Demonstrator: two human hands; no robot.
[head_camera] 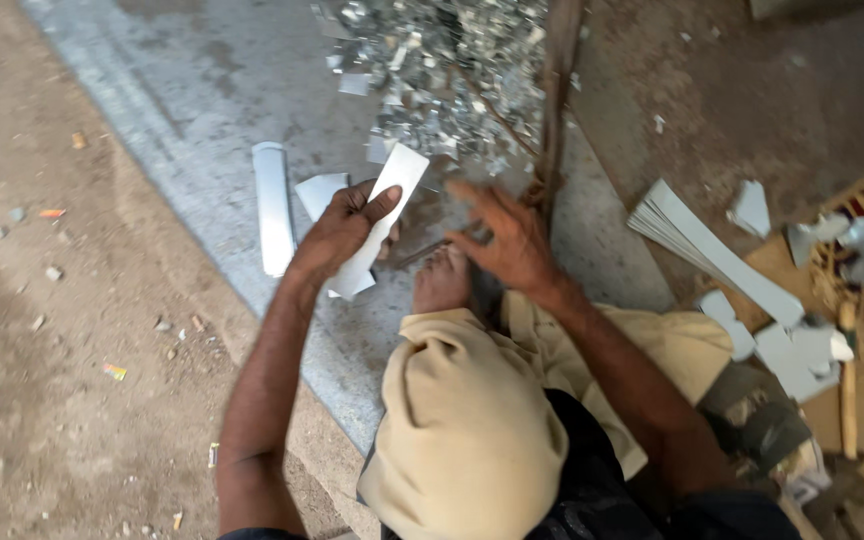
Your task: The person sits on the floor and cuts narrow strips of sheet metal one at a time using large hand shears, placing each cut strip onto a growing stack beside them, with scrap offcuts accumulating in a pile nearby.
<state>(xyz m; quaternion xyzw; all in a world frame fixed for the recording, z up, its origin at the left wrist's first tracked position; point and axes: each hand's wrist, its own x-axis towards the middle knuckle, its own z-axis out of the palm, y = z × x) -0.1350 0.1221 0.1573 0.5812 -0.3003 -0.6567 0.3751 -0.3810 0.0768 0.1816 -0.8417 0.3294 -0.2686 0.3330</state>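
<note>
Fingers and thumb of the left hand (pixel 344 232) clamp a flat white strip (pixel 380 218) at its middle, so that the strip runs slantwise through the grasp, its upper end pointing toward the scrap pile (pixel 442 75) and its lower end near the bare foot (pixel 442 282). Just beside the strip, the right hand (pixel 505 240) is blurred with fingers spread over a thin dark tool (pixel 430 248); whether it grips the tool cannot be told. Left of the strip lies a white tube (pixel 272 208); well to its right, a stack of strips (pixel 702 250).
</note>
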